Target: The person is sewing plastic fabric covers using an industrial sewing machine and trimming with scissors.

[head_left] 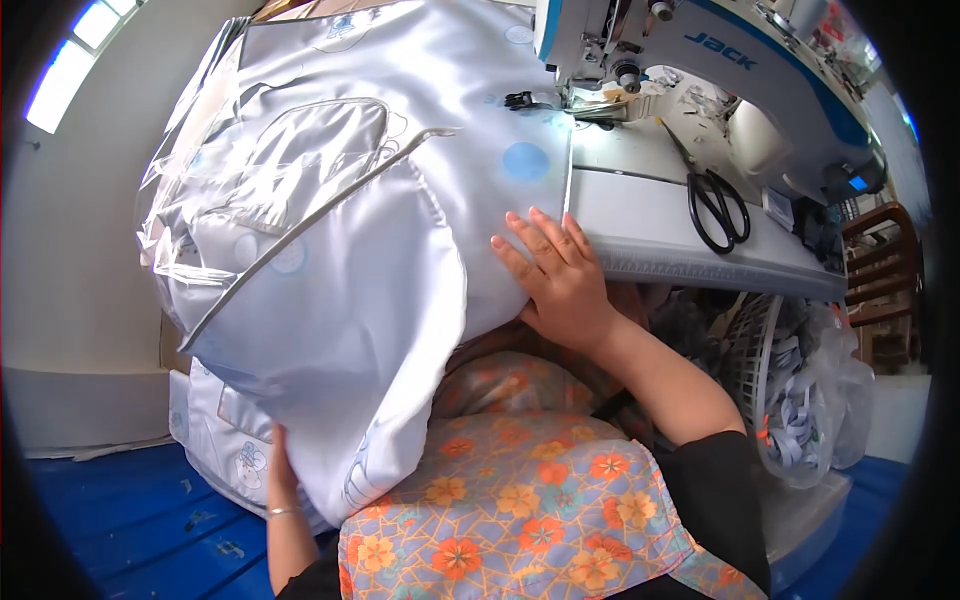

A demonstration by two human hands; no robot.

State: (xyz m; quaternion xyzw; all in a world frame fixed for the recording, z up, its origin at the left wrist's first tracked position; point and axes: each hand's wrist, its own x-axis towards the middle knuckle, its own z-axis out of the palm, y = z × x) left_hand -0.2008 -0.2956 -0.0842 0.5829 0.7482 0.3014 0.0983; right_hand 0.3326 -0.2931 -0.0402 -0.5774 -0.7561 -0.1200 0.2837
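Note:
A large white coated cloth piece (350, 230) with pale blue prints, grey piping and a clear plastic window spreads over the left of the table and hangs toward my lap. My right hand (555, 265) lies flat on its right edge, fingers spread. Low on the left, my left hand (281, 462) is at the hanging folds; most of its fingers are hidden behind the cloth. The cloth's far right edge lies under the needle area of a white and blue sewing machine (625, 75), where a lamp lights it.
Black-handled scissors (718, 205) lie on the white sewing table (640, 220), right of the cloth. Below the table's right end stands a white plastic basket (752, 345) with scraps and clear bags. A wooden chair (885, 262) is at the far right, over a blue floor (120, 520).

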